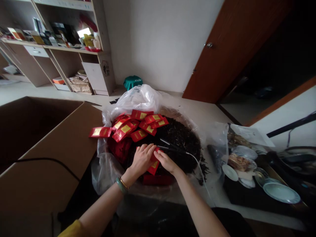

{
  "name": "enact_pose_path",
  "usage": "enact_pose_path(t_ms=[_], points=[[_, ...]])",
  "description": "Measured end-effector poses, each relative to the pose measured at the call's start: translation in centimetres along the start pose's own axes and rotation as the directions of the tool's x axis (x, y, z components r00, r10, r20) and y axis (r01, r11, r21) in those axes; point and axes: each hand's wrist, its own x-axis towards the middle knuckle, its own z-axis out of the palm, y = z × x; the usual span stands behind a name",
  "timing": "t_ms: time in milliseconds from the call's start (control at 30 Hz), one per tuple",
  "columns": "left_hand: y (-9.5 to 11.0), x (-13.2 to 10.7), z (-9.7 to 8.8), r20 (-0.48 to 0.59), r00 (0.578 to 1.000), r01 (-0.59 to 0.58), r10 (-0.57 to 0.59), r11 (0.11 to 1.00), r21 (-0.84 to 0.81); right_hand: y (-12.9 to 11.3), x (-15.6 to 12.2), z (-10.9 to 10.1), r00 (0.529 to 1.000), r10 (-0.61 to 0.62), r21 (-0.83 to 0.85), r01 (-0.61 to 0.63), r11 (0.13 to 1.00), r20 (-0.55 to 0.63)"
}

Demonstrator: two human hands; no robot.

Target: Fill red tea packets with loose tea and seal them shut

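My left hand (pixel 142 160), with a green bangle at the wrist, and my right hand (pixel 166 160) come together over a small red packet (pixel 154 167) with a gold label. Both hands are closed on it, fingers pressed along its upper part. Just beyond them, a black tong-shaped tool like a hair straightener (pixel 175 148), its two arms apart, rests on a heap of dark loose tea leaves (pixel 184 133). Several red packets with gold labels (pixel 125 128) lie piled at the heap's far left. Red packets without visible labels (pixel 120 150) are stacked beside my left hand.
Clear plastic sheeting (pixel 108 174) surrounds the heap. A large open cardboard box (pixel 49 148) stands at left. On the right are a lidded bowl (pixel 281 192) and small dishes. A white cord (pixel 201 168) trails from the tool. Behind are a shelf unit (pixel 95 79), a teal bag (pixel 132 82) and a wooden door (pixel 222 49).
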Motion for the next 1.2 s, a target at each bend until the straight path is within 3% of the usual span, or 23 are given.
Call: enact_pose_path(t_ms=[233,333,400,467,533,600,667,767,867,1033,1133,1200], points=[[-0.9,-0.5,0.2,0.015,0.999,0.042,-0.041,0.99,-0.131,-0.2,-0.2,-0.3,0.988,-0.054,0.112,0.038,0.993,0.144],[-1.4,-0.6,0.1,-0.048,0.993,0.096,-0.107,0.977,-0.19,-0.3,0.0,-1.2,0.993,-0.08,0.186,0.062,0.981,0.088],[-1.7,-0.6,0.0,-0.095,0.982,0.135,-0.161,0.962,-0.238,-0.3,0.2,-2.0,0.995,-0.099,0.212,0.099,0.972,-0.011],[-2.0,-0.6,0.0,-0.131,0.968,0.171,-0.216,0.942,-0.288,-0.2,0.4,-2.6,0.986,-0.113,0.09,0.124,0.988,-0.124],[-2.2,-0.6,-0.1,-0.154,0.953,0.197,-0.259,0.922,-0.333,0.3,0.5,-2.8,0.975,-0.157,-0.22,0.121,0.968,-0.156],[-2.3,-0.5,-0.3,-0.172,0.941,0.214,-0.292,0.906,-0.366,0.9,0.4,-2.4,0.981,-0.173,-0.568,0.093,0.818,-0.088],[-2.4,-0.5,-0.5,-0.186,0.929,0.231,-0.32,0.894,-0.384,1.4,0.2,-1.5,0.993,-0.106,-0.792,0.027,0.61,-0.047],[-2.5,-0.5,-0.8,-0.193,0.911,0.27,-0.365,0.88,-0.39,1.6,0.1,-0.2,0.994,0.01,-0.919,-0.105,0.379,-0.109],[-2.6,-0.4,-1.1,-0.195,0.899,0.298,-0.392,0.875,-0.382,1.6,0.2,0.6,0.989,0.042,-0.939,-0.145,0.312,-0.139],[-2.4,-0.4,-1.1,-0.193,0.897,0.305,-0.397,0.874,-0.378,2.5,0.8,0.7,0.986,0.008,-0.926,-0.159,0.344,-0.166],[-2.4,-0.4,-1.0,-0.193,0.892,0.31,-0.409,0.863,-0.399,3.1,1.2,1.0,0.97,-0.15,-0.84,-0.084,0.536,-0.193],[-2.9,-0.1,-1.1,-0.206,0.871,0.329,-0.445,0.842,-0.428,3.2,1.2,1.7,0.936,-0.285,-0.702,0.06,0.709,-0.208]])
